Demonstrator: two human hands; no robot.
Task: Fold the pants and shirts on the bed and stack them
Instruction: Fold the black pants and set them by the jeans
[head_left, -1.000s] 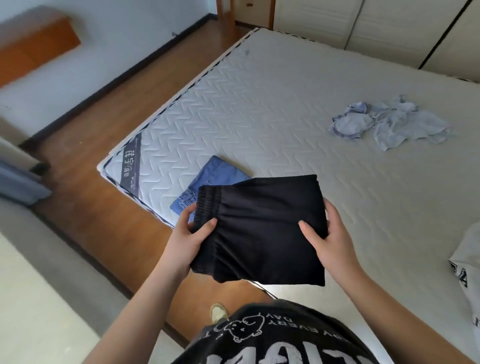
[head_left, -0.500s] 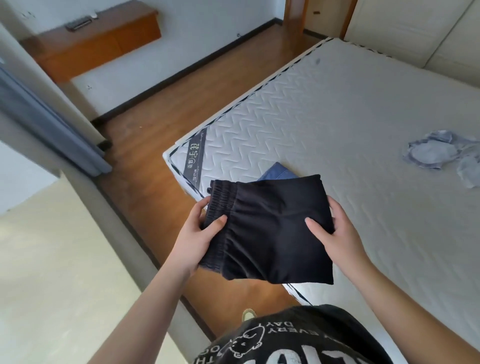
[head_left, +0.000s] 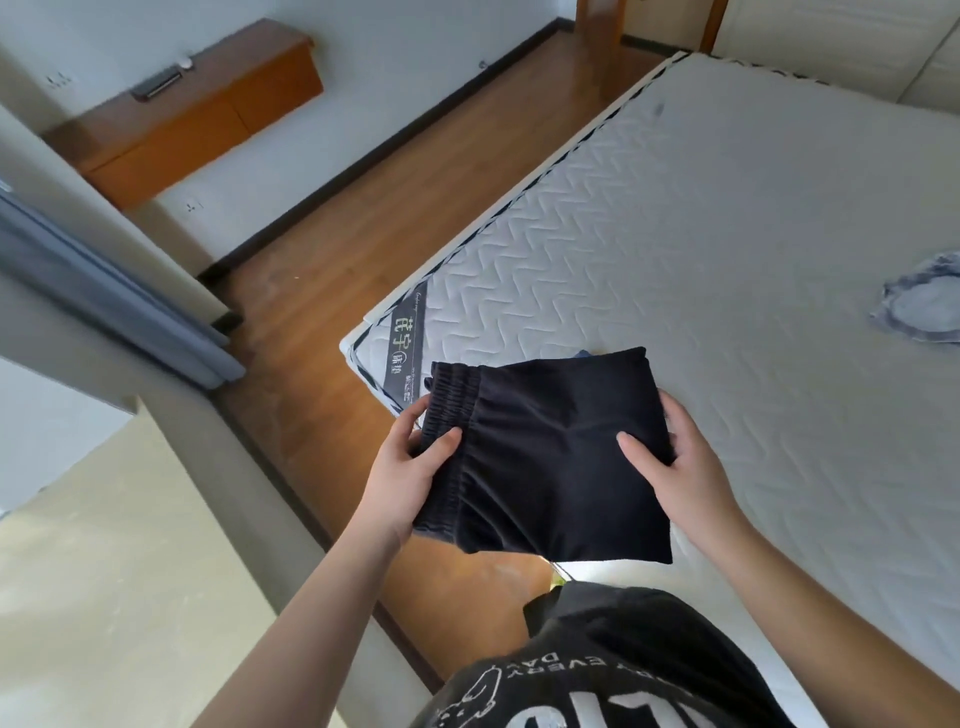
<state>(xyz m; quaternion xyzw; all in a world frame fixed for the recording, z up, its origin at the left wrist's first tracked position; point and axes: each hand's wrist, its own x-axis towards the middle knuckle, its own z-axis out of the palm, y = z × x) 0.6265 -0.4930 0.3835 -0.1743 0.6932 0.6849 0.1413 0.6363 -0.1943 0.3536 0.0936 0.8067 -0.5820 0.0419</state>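
Folded black pants (head_left: 545, 457) with an elastic waistband hang in the air above the near left corner of the bed (head_left: 701, 260). My left hand (head_left: 410, 467) grips the waistband end, thumb on top. My right hand (head_left: 675, 467) grips the opposite edge, thumb on top. Behind the black pants only a sliver of the folded blue jeans (head_left: 584, 354) shows on the mattress. A crumpled light blue garment (head_left: 919, 306) lies at the right edge of the view.
Wooden floor (head_left: 415, 171) runs along the bed's left side. A wooden wall shelf (head_left: 197, 109) hangs at the upper left, with a grey curtain (head_left: 104, 291) below it. The mattress label (head_left: 408, 353) marks the near corner.
The view has swung left, so the blue garment slid to the right edge. The black pants now cover nearly all of the blue jeans. Both hands keep the same hold.
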